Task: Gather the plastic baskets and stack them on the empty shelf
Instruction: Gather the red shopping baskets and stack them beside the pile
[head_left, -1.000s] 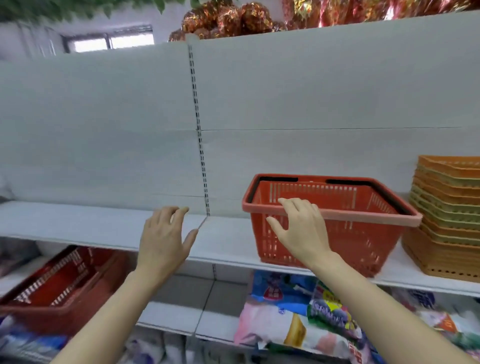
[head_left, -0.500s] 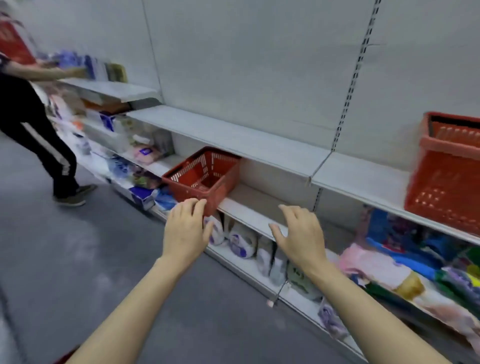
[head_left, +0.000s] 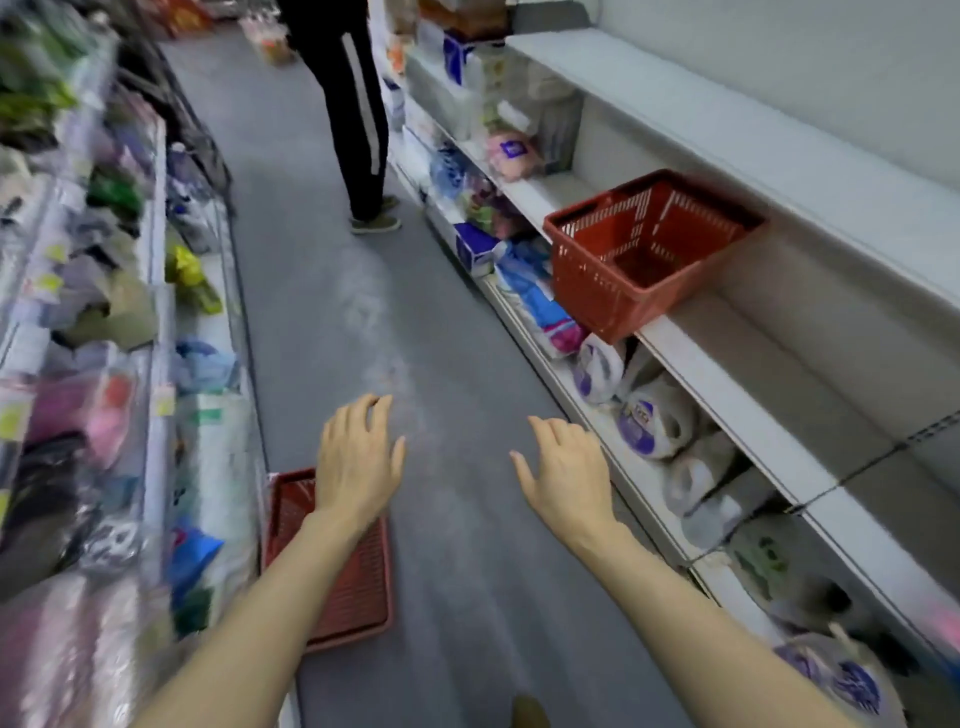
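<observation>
A red plastic basket (head_left: 644, 249) stands on the middle shelf on the right, jutting over the shelf's front edge. Another red basket (head_left: 358, 587) lies on the grey aisle floor at the lower left, partly hidden under my left forearm. My left hand (head_left: 358, 457) hovers above that floor basket with fingers spread and nothing in it. My right hand (head_left: 566, 478) is held out over the floor, fingers apart and empty, well short of the shelf basket. The empty white upper shelf (head_left: 779, 161) runs along the right wall.
A person in dark trousers (head_left: 358, 119) stands further down the aisle by the right shelving. Packaged goods (head_left: 644, 421) fill the lower right shelves. Stocked racks (head_left: 104, 312) line the left side. The grey floor (head_left: 332, 291) runs between them.
My view has swung left from the upper shelf to look down the aisle. My right hand has left the basket on the shelf; both hands now hover empty over the floor.
</observation>
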